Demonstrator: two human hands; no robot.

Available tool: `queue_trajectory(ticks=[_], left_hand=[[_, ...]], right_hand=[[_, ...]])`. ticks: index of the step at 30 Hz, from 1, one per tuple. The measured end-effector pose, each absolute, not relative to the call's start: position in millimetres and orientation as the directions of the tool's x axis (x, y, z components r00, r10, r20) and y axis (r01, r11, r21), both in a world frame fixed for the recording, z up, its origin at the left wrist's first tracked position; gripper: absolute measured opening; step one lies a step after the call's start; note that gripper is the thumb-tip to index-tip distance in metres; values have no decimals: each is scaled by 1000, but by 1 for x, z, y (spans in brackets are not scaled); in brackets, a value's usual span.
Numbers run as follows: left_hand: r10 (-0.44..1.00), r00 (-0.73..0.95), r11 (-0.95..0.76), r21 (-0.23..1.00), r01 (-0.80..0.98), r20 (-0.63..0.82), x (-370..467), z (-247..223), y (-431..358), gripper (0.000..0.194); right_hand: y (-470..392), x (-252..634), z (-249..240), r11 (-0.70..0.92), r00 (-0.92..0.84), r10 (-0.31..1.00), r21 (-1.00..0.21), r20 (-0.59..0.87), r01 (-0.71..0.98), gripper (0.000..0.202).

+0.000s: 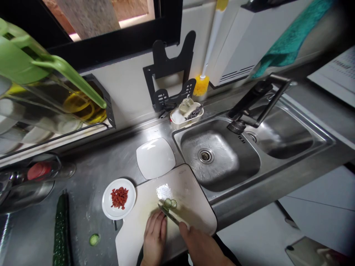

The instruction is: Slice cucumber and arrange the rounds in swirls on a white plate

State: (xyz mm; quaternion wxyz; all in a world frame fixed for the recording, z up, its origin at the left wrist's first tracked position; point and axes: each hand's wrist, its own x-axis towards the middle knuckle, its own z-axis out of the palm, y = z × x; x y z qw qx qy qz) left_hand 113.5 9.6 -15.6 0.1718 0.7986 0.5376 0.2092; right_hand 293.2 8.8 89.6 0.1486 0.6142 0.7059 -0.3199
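Dim corners, stretched edges, white glare on the cutting board (191,203).

Lower centre: the right hand (198,242) grips a knife (169,215) over the cutting board (192,199); the left hand (155,229) and cucumber slices (173,204) adjoin it. Lower left: cucumber (61,229).

The counter (85,207) is metal with a dull sheen. The sink (238,166) is smooth metal, wet and reflective. The cutting board (194,210) appears plastic, smooth, glossy under light. The knife blade (165,211) is metal. The square plate (155,159) is smooth and glossy. The whole cucumber (61,229) has rough, shiny skin. The hanging towel (291,44) is matt cloth.
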Motion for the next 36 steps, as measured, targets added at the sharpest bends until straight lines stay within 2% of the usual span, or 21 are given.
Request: queue_trajectory(ticks=[15,20,23,28,36], left_hand=[[925,348,-375,497,782,150,114,-14,10,27],[930,335,-364,499,786,151,114,-15,10,27],[932,332,-357,515,779,144,114,-13,11,27],[932,327,-359,516,778,155,116,-9,12,27],[927,325,-375,505,778,187,114,-14,10,25]], right_hand=[[9,283,65,-13,-159,803,-284,-575,959,37],[12,282,59,-64,-170,756,-330,-632,942,38],[15,285,62,-71,-177,740,-337,-648,939,38],[12,294,78,-57,-151,740,-284,-656,957,45],[0,303,101,-19,-181,725,-282,-664,959,39]])
